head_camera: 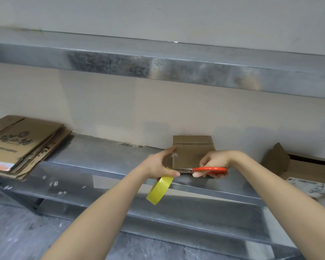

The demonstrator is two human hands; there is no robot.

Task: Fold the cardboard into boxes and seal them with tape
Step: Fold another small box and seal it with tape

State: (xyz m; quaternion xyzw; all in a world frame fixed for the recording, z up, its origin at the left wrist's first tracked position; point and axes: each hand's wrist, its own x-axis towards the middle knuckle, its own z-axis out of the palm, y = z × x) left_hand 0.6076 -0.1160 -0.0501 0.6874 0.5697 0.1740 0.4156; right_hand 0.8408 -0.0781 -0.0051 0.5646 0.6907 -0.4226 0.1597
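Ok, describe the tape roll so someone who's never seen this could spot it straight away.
On the long steel bench stands a small cardboard box. Below its left edge the tape roll hangs from the left hand. It is the only yellow ring; the scissors nearby are orange-handled.

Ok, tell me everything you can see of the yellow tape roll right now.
The yellow tape roll is a wide ring with a glossy yellow outer face; its core is hidden. It hangs tilted, nearly edge-on, before the metal table's front edge, not resting on it. The left hand holds its top, thumb across the rim. A clear strip seems to run up to the small cardboard box, where scissors in the right hand point their blades.
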